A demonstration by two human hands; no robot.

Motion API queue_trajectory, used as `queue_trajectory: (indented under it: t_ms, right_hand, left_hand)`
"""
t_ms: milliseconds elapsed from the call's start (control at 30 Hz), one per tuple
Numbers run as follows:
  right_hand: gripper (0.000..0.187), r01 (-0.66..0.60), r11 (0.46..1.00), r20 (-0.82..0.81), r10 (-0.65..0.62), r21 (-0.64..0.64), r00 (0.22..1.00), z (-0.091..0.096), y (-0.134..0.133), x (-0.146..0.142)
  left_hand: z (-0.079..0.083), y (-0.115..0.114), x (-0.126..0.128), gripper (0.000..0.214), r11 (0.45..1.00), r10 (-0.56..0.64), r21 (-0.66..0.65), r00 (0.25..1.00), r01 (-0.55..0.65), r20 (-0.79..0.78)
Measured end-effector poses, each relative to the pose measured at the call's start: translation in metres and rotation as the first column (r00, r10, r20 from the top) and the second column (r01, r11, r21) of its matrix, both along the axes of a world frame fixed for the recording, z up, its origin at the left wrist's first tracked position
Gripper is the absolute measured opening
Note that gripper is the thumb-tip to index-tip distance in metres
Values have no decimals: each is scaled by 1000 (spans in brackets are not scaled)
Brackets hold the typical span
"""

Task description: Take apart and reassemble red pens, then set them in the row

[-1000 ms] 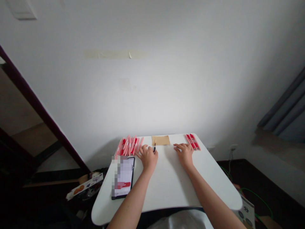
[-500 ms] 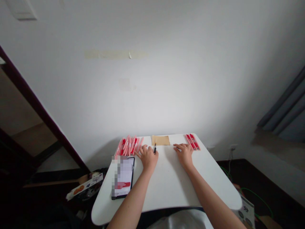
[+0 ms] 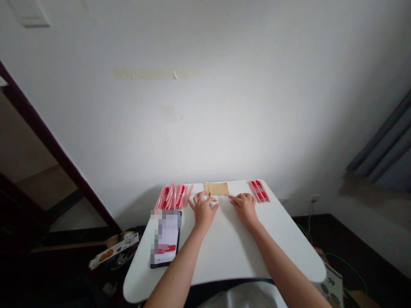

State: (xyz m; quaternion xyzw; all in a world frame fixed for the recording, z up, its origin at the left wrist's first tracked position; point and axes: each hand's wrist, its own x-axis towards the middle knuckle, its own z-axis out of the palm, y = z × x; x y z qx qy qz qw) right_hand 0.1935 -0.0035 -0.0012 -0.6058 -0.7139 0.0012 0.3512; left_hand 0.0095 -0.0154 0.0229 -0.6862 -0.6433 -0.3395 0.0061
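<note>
My left hand (image 3: 204,212) rests on the white table (image 3: 231,248) with its fingers spread and its thumb apart from the index finger. Beyond its fingers shows the thin end of a dark pen (image 3: 209,192); the rest of it is hidden by the hand. A tan piece of paper or card (image 3: 218,189) lies just past both hands. My right hand (image 3: 245,209) is low over the table, index finger stretched toward the card's near right corner, with nothing visible in it. To its right lies a small row of pink and red pens (image 3: 259,191).
A heap of several pink and red pens (image 3: 173,196) lies at the table's back left. A phone (image 3: 167,239), partly blurred out, lies in front of it. The white wall (image 3: 218,128) rises behind the table. Boxes (image 3: 115,250) and green cables (image 3: 346,265) are on the floor.
My left hand has shifted slightly right and now covers most of the dark pen. My right hand has moved a little left, its index finger reaching nearer the card.
</note>
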Motion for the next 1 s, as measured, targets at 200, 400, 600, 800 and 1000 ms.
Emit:
queue_trajectory:
  t_ms: [200,400,600,800,1000]
  right_hand:
    - [36,-65,998,101,65,-8,993,2,-1,-3]
    - [27,-101,995,62,102,-17,993,6,-4,-5]
    - [25,-108,994,77,109,-19,991,5,-5,-6]
    - [30,-93,996,135,94,-13,986,6,-7,-8]
    - [29,-117,993,144,119,-20,982,8,-8,-10]
  left_hand:
    - [2,-2,1,12,998,-49,-41,999,50,14]
    - [1,-1,2,11,995,-62,-72,998,62,3]
    - [-7,5,3,10,998,-62,-24,998,62,-5]
    - [-11,7,2,11,997,-74,-11,997,74,-6]
    - [-9,6,3,13,995,-91,-48,996,90,-2]
